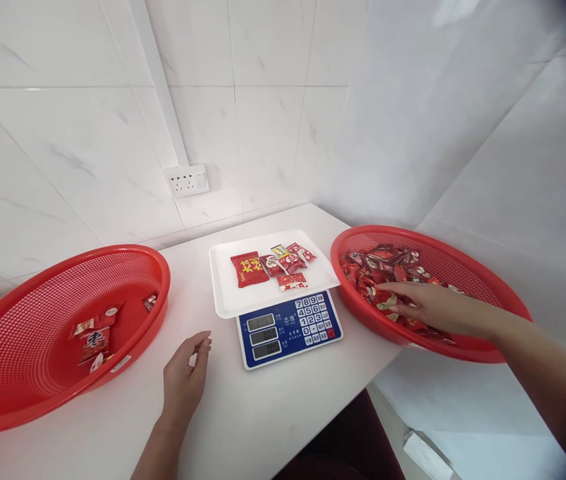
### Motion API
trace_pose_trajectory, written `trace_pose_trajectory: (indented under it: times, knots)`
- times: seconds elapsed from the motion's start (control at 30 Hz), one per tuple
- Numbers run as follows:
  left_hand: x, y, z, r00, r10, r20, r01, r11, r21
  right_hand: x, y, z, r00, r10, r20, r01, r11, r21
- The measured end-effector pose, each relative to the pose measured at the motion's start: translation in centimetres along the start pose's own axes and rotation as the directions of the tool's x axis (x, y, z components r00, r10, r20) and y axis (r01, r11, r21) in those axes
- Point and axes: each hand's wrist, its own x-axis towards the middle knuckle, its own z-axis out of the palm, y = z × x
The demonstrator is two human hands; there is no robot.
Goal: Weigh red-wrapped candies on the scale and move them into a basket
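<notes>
My right hand (425, 305) lies inside the right red basket (487, 277), fingers stretched over the pile of red candy packets (380, 267) and touching them. I cannot see anything gripped in it. My left hand (185, 377) rests on the white counter, left of the scale, fingers loosely curled and holding nothing. The blue scale (290, 330) carries a white tray (243, 300) with several red packets (273, 265) on it. The left red basket (63, 267) holds a few packets (93, 337).
The white counter (273, 413) ends in a front edge just below the scale. White tiled walls close in behind and on the right. A wall socket (187, 180) sits above the counter. A dark seat or floor shows beneath the edge.
</notes>
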Motion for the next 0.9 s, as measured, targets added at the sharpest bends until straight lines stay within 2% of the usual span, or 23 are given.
trace_pose_trajectory:
  times: [0.07, 0.17, 0.33, 0.43, 0.57, 0.73, 0.9]
  knots:
    - [0.0, 0.0, 0.0, 1.0, -0.009, 0.005, 0.009, 1.0, 0.002, -0.4, -0.1, -0.1, 0.997, 0.067, 0.043, -0.066, 0.998, -0.022]
    - [0.0, 0.0, 0.1, 1.0, -0.024, 0.004, 0.024, 1.0, 0.007, -0.3, -1.1, -0.8, 0.997, 0.071, 0.028, -0.07, 0.997, -0.011]
    - [0.1, -0.2, 0.2, 1.0, -0.026, 0.004, 0.026, 1.0, 0.009, 1.6, -5.0, -1.7, 0.986, -0.115, -0.119, 0.113, 0.993, -0.024]
    - [0.1, -0.4, 0.1, 0.999, -0.033, 0.011, 0.033, 0.999, 0.012, 3.8, -7.8, -1.4, 0.96, -0.26, -0.108, 0.256, 0.966, -0.045]
    - [0.2, -0.4, 0.0, 0.999, -0.046, 0.028, 0.046, 0.999, -0.008, 7.0, -10.8, -0.1, 0.903, -0.428, -0.037, 0.424, 0.901, -0.089]
    - [0.3, -0.2, -0.2, 0.999, -0.044, 0.02, 0.045, 0.999, -0.022, 9.1, -12.4, 1.1, 0.883, -0.469, 0.018, 0.466, 0.872, -0.147]
    - [0.4, -0.3, -0.2, 0.999, -0.034, 0.04, 0.034, 0.999, -0.006, 9.2, -13.1, 1.2, 0.89, -0.456, -0.011, 0.444, 0.872, -0.206]
